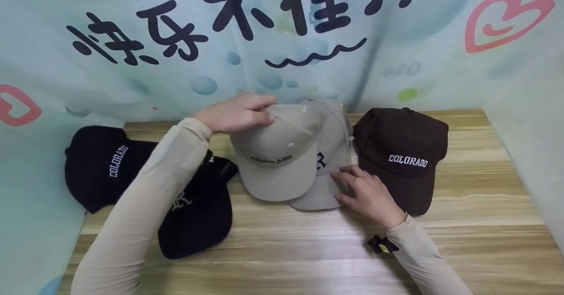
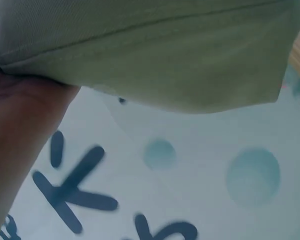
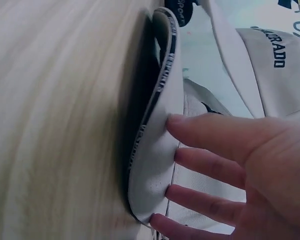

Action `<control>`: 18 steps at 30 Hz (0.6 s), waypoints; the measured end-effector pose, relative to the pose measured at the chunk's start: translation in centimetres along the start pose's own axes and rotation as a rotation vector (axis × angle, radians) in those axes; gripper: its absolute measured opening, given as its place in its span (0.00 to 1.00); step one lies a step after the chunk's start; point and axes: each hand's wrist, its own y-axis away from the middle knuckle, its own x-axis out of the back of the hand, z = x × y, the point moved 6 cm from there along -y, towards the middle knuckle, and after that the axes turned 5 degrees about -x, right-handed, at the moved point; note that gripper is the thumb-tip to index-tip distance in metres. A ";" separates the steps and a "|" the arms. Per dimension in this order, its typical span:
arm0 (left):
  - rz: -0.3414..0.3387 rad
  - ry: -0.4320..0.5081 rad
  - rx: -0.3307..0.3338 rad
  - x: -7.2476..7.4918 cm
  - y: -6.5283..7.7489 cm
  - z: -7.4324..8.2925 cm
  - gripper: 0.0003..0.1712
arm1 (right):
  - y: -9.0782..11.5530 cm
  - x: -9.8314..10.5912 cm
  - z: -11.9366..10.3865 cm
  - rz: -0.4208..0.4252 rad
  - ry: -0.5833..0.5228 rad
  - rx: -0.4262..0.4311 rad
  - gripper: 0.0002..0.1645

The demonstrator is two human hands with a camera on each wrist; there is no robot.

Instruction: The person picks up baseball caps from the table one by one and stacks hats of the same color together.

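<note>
Left hand (image 1: 235,113): I grip the crown of the beige cap (image 1: 277,182), at my twelve o'clock. Right hand (image 1: 368,193): my fingers, spread, touch the brim of the grey cap (image 1: 337,138), partly behind the beige cap at its three o'clock. Brown cap (image 1: 398,180): one o'clock. Black COLORADO cap (image 1: 94,163): ten.

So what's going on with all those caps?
The person's left hand holds up a beige COLORADO cap by its crown. Their right hand touches a gray cap at its brim. To the right sits a brown COLORADO cap; to the left are a near-black COLORADO cap and a black R cap.
</note>
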 end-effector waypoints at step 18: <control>-0.244 -0.006 0.079 -7.7 -7.1 -0.8 0.20 | 4.5 4.9 0.6 0.152 -0.058 0.008 0.06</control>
